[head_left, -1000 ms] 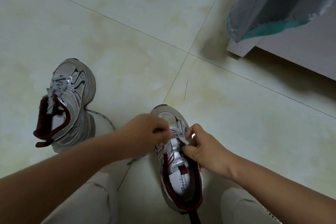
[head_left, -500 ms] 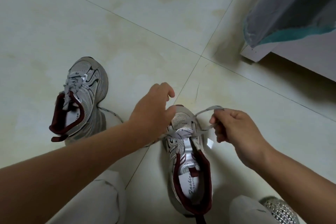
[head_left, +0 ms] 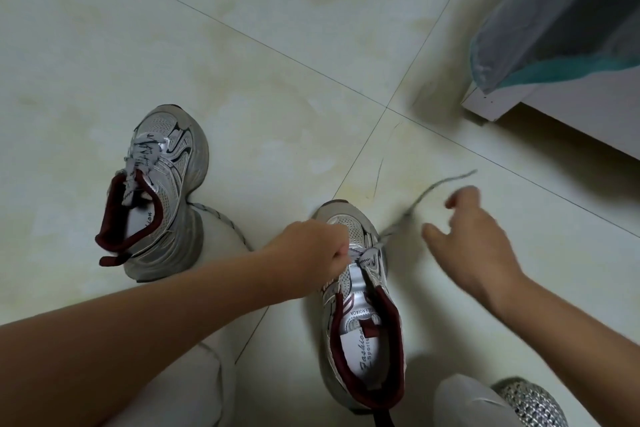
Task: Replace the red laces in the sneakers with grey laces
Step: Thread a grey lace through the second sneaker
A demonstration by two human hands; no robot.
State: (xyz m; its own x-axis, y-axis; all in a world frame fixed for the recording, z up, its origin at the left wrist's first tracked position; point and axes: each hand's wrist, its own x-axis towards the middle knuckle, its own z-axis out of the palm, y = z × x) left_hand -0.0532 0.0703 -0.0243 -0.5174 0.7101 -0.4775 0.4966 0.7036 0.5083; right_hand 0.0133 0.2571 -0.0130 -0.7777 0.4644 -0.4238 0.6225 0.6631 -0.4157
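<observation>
Head view looks straight down at a person crouched over two silver sneakers on a pale tiled floor [head_left: 277, 45]. The near sneaker [head_left: 363, 315] sits between the knees, toe pointing away, its dark red lining and printed insole showing. The left hand [head_left: 311, 246] is curled at the lower eyelets, pinching the grey lace [head_left: 372, 255] where it crosses the tongue; the fingertips are tucked under, so exactly how they hold it is hard to see. One end of that lace runs out to the right, blurred and off the floor, passing just beside the right hand [head_left: 474, 243]. That hand is blurred too, fingers spread and loose, and I cannot tell whether it touches the lace. The far sneaker [head_left: 159, 191] stands well to the left, already threaded with grey, a loose end trailing on the tiles. Both forearms are cut off by the lower edge. At the upper right a white board [head_left: 519, 97] rests on the floor with grey and teal cloth [head_left: 554, 28] draped over it, both running out of sight.
</observation>
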